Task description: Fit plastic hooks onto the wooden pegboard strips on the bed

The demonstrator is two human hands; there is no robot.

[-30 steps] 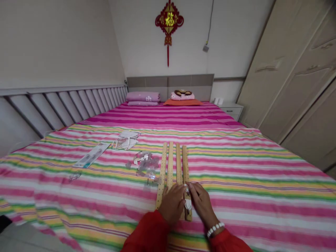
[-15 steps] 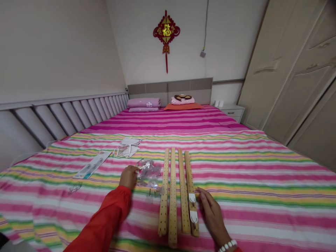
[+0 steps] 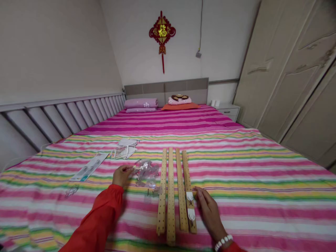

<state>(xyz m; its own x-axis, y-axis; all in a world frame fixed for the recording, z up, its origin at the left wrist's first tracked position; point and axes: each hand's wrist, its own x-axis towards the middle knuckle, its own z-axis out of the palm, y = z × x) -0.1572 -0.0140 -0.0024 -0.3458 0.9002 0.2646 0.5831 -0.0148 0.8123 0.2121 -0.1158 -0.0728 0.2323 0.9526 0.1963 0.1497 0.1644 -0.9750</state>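
Note:
Several clear plastic adhesive hooks [image 3: 147, 173] lie in a loose pile on the striped bed cover. At the pile's left edge my left hand [image 3: 122, 175] is closed, its fingertips pinching what looks like one of these clear hooks. Right of the pile, wooden strips with rows of small holes lie side by side, among them a left strip [image 3: 162, 192] and a longer strip [image 3: 170, 196]. Two white hooks [image 3: 191, 214] sit on the near half of the rightmost strip [image 3: 187, 171]. Beside that strip rests my right hand [image 3: 209, 208], fingers loosely stretched and holding nothing visible.
A hook package card [image 3: 89, 167] lies to the left, with a small thin clear item [image 3: 71, 190] nearer me. White packets [image 3: 125, 148] are beyond the pile. Folded bedding [image 3: 141, 104] sits by the headboard [image 3: 183, 85]. A railing [image 3: 60, 113] edges the bed's left side.
My left hand has drawn slightly left, away from the pile's middle, with its fingertips still at the edge. My right hand stays by the rightmost strip. The view has shifted slightly.

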